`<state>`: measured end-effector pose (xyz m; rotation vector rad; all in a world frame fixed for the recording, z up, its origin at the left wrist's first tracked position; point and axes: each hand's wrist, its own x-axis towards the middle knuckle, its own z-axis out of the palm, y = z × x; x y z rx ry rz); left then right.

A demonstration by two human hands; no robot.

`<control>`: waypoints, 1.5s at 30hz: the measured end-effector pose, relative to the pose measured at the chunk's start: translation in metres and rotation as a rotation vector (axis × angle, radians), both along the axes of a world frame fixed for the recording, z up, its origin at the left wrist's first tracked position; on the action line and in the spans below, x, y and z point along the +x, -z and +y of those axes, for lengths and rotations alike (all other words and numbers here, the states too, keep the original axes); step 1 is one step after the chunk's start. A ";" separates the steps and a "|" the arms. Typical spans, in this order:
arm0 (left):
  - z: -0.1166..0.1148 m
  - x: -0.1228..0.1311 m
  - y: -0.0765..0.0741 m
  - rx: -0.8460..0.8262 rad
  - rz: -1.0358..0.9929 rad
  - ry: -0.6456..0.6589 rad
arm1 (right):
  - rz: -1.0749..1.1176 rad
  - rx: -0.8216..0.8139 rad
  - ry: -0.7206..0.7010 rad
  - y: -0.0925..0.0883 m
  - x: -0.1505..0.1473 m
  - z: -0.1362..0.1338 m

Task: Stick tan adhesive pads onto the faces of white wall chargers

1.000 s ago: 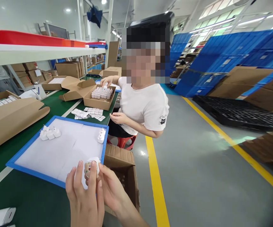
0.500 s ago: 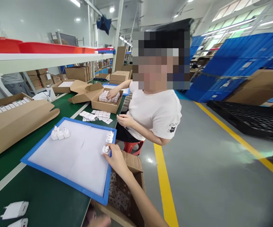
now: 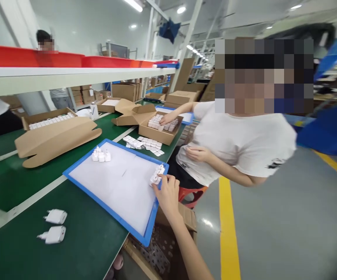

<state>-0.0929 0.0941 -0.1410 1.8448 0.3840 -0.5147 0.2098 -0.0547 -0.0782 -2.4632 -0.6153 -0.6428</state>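
Note:
My right hand (image 3: 167,191) reaches to the far right edge of the blue-framed white tray (image 3: 118,182), fingers pinched on a white charger plug (image 3: 156,178) beside another plug (image 3: 160,170). A small group of white plugs (image 3: 100,155) stands at the tray's far left corner. My left hand is out of view. Two loose white plugs (image 3: 53,225) lie on the green table near me.
A co-worker in a white shirt (image 3: 238,144) sits to the right, one hand in an open carton of plugs (image 3: 160,128). Flat white pieces (image 3: 145,143) lie before it. A large carton (image 3: 54,134) sits left. An open box (image 3: 162,249) stands below the table edge.
The view swung left. My right hand carried the plug from close in front of me to the tray's right edge; my left hand dropped out of view.

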 end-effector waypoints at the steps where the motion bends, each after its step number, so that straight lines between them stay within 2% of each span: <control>1: -0.006 -0.011 -0.001 0.007 -0.004 -0.074 | -0.021 0.002 0.003 0.001 -0.001 -0.001; 4: -0.029 -0.046 -0.004 0.026 -0.037 -0.330 | -0.080 0.030 -0.013 -0.001 -0.008 -0.005; 7: -0.067 -0.091 -0.003 0.019 -0.061 -0.551 | -0.137 0.087 -0.110 -0.011 -0.029 -0.005; 9: -0.102 -0.122 0.000 0.006 -0.065 -0.684 | -0.137 0.190 -0.292 -0.021 -0.056 0.003; 12: -0.152 -0.154 0.000 0.007 -0.085 -0.846 | -0.030 0.261 -0.708 -0.032 -0.118 0.030; 15: -0.179 -0.172 -0.013 0.115 -0.155 -0.907 | 0.077 0.095 -1.052 -0.031 -0.186 0.072; 17: -0.186 -0.182 -0.025 0.181 -0.192 -0.910 | 0.126 -0.021 -1.148 -0.024 -0.219 0.104; 20: -0.190 -0.197 -0.039 0.184 -0.214 -0.921 | 0.174 -0.137 -1.123 -0.008 -0.243 0.144; 22: -0.193 -0.207 -0.043 0.160 -0.225 -0.938 | 0.196 -0.182 -1.082 0.001 -0.250 0.160; 28: -0.192 -0.244 -0.047 0.150 -0.241 -1.103 | 0.221 -0.212 -1.014 0.018 -0.258 0.181; 31: -0.180 -0.274 -0.061 0.207 -0.290 -1.194 | 0.232 -0.200 -1.016 0.022 -0.258 0.191; 34: -0.159 -0.313 -0.084 0.328 -0.430 -1.359 | 0.250 -0.179 -1.044 0.025 -0.257 0.199; 36: -0.143 -0.334 -0.098 0.433 -0.530 -1.530 | 0.254 -0.159 -1.072 0.026 -0.256 0.200; 39: -0.116 -0.344 -0.110 0.598 -0.626 -1.741 | 0.240 -0.119 -1.098 0.028 -0.259 0.197; 41: -0.100 -0.334 -0.108 0.668 -0.677 -1.721 | 0.225 -0.094 -1.105 0.028 -0.261 0.196; 45: -0.088 -0.306 -0.089 0.774 -0.796 -1.460 | 0.176 -0.053 -1.105 0.022 -0.262 0.189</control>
